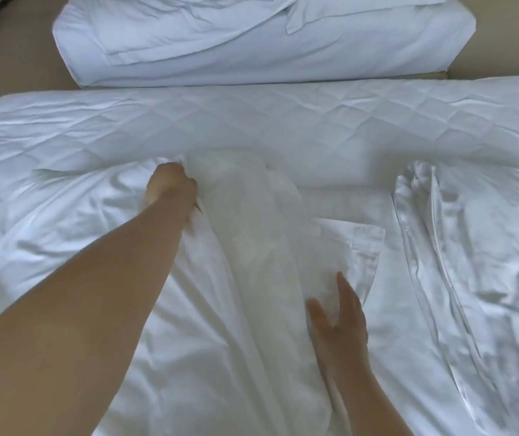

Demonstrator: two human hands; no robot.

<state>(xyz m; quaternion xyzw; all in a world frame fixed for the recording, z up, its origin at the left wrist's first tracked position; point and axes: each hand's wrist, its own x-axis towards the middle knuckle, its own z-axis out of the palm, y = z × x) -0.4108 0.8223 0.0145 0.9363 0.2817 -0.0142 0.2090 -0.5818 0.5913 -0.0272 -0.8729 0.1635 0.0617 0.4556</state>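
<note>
White cloth covers nearly everything in front of you. The long pillow (251,247) lies in the middle of the bed (314,121), running from near you toward the far edge, on top of a rumpled sheet (63,221). Its outline is soft with blur.

Your left hand (170,187) is stretched out to the pillow's far end, and its fingers are clenched on a bunch of the white fabric there. Your right hand (339,319) lies against the pillow's near right side with its fingers straight and spread, grasping nothing.

A hemmed cloth corner (362,243) sticks out just to the right of the pillow. Further right lies a heap of glossy white bedding (487,262), well apart from both hands. Beyond the bed's quilted top, a folded duvet (251,51) rests on the beige floor (16,58).
</note>
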